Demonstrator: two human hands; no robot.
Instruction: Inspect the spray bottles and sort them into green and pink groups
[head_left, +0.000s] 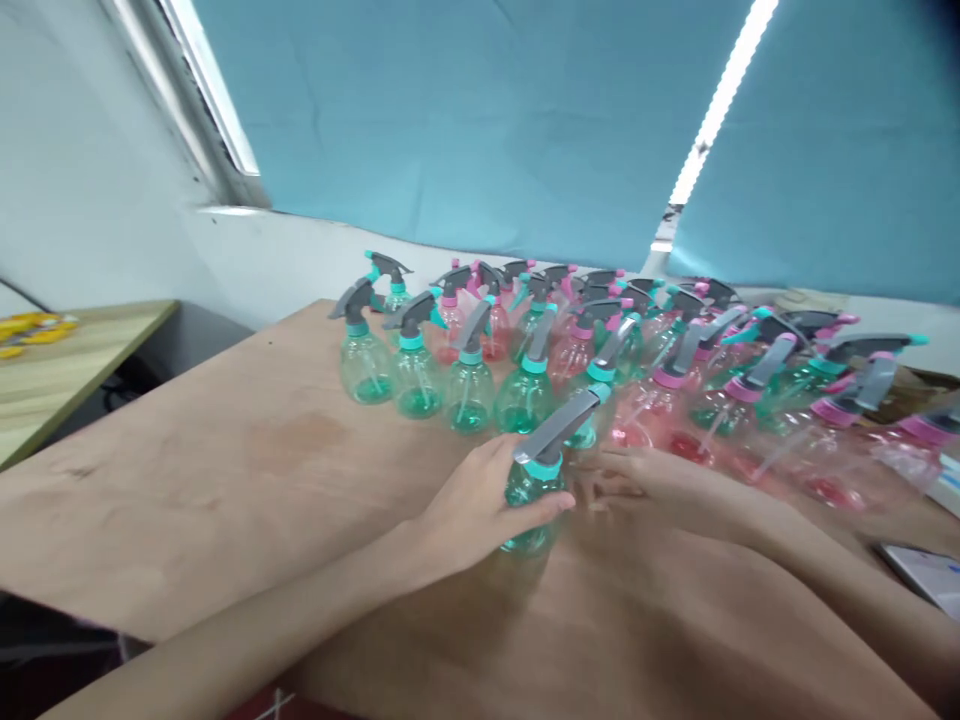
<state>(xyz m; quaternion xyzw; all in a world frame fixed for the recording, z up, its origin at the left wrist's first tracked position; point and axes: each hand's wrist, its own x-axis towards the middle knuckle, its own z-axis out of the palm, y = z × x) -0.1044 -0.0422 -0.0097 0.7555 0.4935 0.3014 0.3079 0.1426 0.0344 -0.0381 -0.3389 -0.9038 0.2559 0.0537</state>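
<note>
Grips in the curled left hand (480,505) a clear teal plastic spray bottle (534,487), upright before the crowd of teal and pink bottles (600,350) on the brown wooden tabletop (225,470), likely for steadiness, resting the empty right hand (652,487) spread flat at that crowd's near edge.

The wooden table (225,470) carries a crowd of spray bottles (600,360); one green bottle (526,482) stands just before the crowd, and a flat pale object (926,575) lies right of it.

Left hand (480,500) half-covers teal bottle (527,488); pink bottles (825,470) at right blurred; edge-cut flat object (926,575), perhaps phone.
</note>
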